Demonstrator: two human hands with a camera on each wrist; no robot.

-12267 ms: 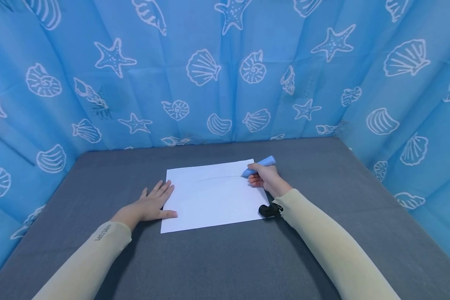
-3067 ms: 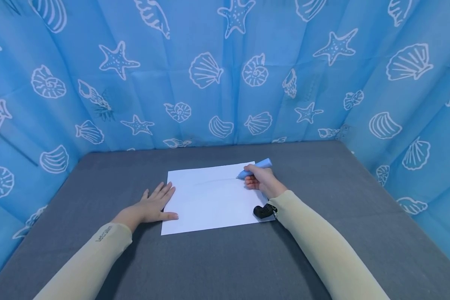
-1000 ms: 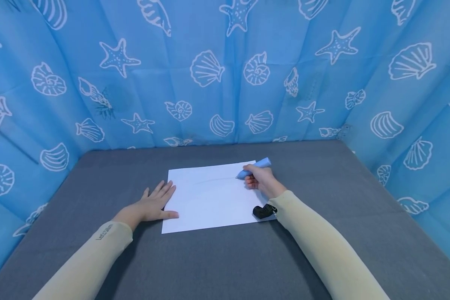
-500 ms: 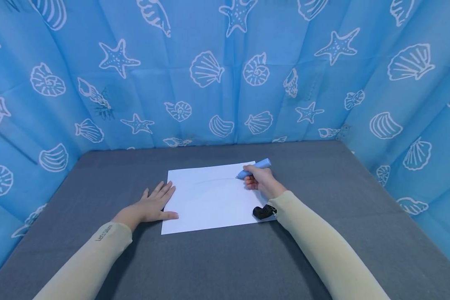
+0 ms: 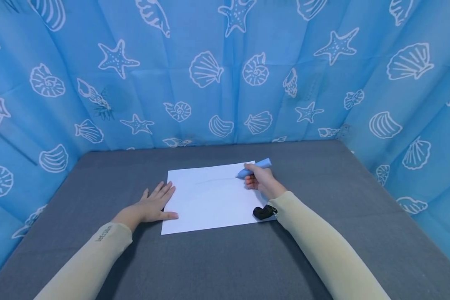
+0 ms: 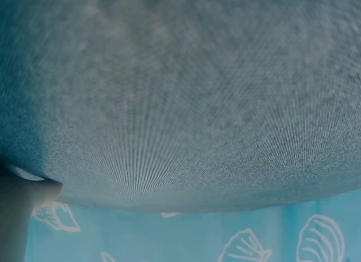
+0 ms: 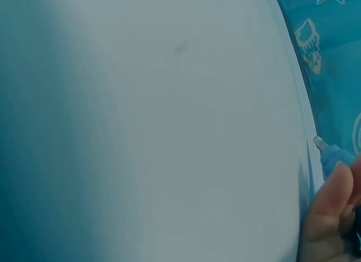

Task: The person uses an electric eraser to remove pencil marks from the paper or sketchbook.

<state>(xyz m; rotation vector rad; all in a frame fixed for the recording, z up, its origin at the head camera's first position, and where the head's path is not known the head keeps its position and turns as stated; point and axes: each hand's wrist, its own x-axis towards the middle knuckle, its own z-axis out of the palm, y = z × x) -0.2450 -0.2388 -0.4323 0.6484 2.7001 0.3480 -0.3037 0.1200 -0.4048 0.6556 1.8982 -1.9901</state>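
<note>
A white sheet of paper [image 5: 210,204] lies on the grey cloth, with a faint thin line across its upper part. My left hand [image 5: 153,206] rests flat with spread fingers on its left edge, the thumb on the paper. My right hand [image 5: 262,179] grips a thick light-blue pen [image 5: 263,163] near the sheet's upper right corner, its tip at the right end of the line. In the right wrist view the pen [image 7: 334,154] shows a narrow pale tip beyond the thumb [image 7: 333,197]. Only a fingertip of the left hand [image 6: 48,191] shows in the left wrist view.
Grey cloth [image 5: 195,266] covers the table. Blue curtains [image 5: 225,100] with white shells and starfish stand along the back and both sides. A black wrist-worn piece [image 5: 263,212] under the right sleeve overlaps the paper's lower right part.
Since the oldest frame, my right hand and the pen have shifted slightly left over the paper. Over the last second nothing has visibly moved; the left hand has stayed in place.
</note>
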